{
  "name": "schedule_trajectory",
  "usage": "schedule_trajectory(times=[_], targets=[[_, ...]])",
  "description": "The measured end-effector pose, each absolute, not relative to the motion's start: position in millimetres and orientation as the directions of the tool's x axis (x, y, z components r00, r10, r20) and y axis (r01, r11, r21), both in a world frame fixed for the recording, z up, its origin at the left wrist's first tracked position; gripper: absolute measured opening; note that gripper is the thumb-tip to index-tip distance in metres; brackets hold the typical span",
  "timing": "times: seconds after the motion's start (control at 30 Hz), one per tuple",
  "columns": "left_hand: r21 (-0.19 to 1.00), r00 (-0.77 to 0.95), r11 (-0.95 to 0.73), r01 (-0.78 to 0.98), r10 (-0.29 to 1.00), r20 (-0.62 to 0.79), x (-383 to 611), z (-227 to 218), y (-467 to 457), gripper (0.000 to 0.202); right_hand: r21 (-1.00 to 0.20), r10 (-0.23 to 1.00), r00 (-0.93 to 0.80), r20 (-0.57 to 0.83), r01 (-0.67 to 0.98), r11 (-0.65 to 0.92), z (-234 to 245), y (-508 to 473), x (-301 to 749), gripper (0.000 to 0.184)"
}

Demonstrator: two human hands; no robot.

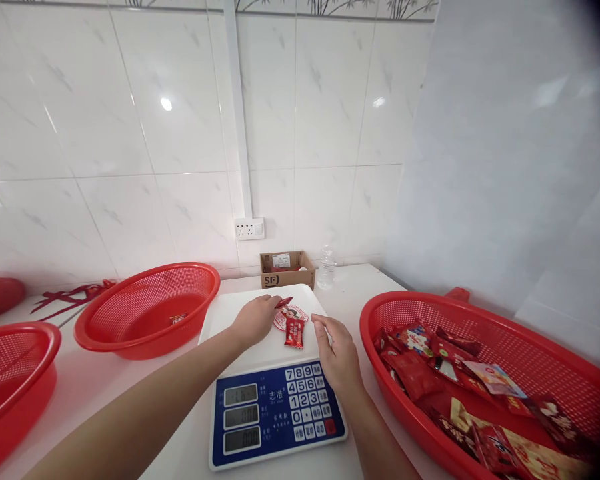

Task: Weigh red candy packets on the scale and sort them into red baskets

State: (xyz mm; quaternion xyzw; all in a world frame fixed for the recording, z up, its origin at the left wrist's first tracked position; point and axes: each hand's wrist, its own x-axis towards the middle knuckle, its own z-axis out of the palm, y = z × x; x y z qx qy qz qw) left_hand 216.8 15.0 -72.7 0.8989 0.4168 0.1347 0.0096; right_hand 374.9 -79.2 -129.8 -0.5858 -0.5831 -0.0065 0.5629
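My left hand (258, 320) is over the white pan (225, 333) of a weighing scale, its fingers closed on a small red candy packet (284, 302). Another red candy packet (295, 333) lies on the pan, on top of a round red-and-white printed mark. To the right of that packet, my right hand (336, 350) is held at the pan's edge with fingers extended and apart; I see nothing in it. The scale's blue panel (275, 417), with its keypad and three displays, faces me below the hands.
At right stands a red plastic basket (380, 303) holding many wrapped snacks. A red basket (145, 287) with a small packet inside is left of the scale, and another red basket (20, 340) is farther left. Behind the scale are a cardboard box (287, 277) and a clear bottle (326, 268).
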Motion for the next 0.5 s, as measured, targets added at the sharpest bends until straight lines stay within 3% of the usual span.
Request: schedule_trajectory(times=[0.17, 0.33, 0.5], targets=[[0.137, 0.653, -0.69, 0.711, 0.72, 0.234, 223, -74, 7, 0.029, -0.671, 0.69, 0.326, 0.646, 0.673, 0.311, -129, -80, 374, 0.035], [0.131, 0.681, -0.723, 0.678, 0.685, 0.259, 230, -72, 0, 0.048, -0.667, 0.686, 0.316, 0.655, 0.668, 0.329, -128, -79, 374, 0.035], [0.128, 0.691, -0.716, 0.686, 0.697, 0.193, 244, -77, -1, 0.071, -0.672, 0.683, 0.322, 0.656, 0.661, 0.334, -129, -79, 374, 0.033]])
